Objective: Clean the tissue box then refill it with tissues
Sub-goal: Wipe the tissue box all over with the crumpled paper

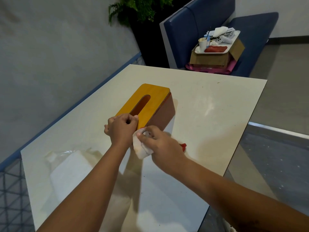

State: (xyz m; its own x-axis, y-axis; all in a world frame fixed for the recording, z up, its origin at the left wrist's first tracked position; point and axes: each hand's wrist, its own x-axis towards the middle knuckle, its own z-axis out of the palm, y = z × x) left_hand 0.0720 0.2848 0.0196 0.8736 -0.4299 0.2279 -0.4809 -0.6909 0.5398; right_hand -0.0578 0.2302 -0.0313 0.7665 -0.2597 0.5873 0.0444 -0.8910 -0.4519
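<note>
**Head view: both hands at near end of tissue box, cloth on its corner**

Tissue box (pixel 150 104), yellow slotted lid and brown sides, lies flat on the white table (pixel 209 114), long axis running away from the person. Left hand (pixel 121 129) curls over the near end of the lid by the slot and grips it. Right hand (pixel 160 144), just right of the left, holds a bunched white cloth (pixel 142 148) against the box's near right corner. A red scrap (pixel 183 146) shows behind the right hand; can't tell what it is. Tissue pack (pixel 70 168) in clear wrap lies nearer than the box, to its left, apart from it. Beyond the box: blue bench (pixel 200 22) carrying a cardboard box (pixel 215 61) with a cluttered tray (pixel 217 51) on top, and a potted plant (pixel 138 7). Grey floor (pixel 284 97) to the box's right.
</note>
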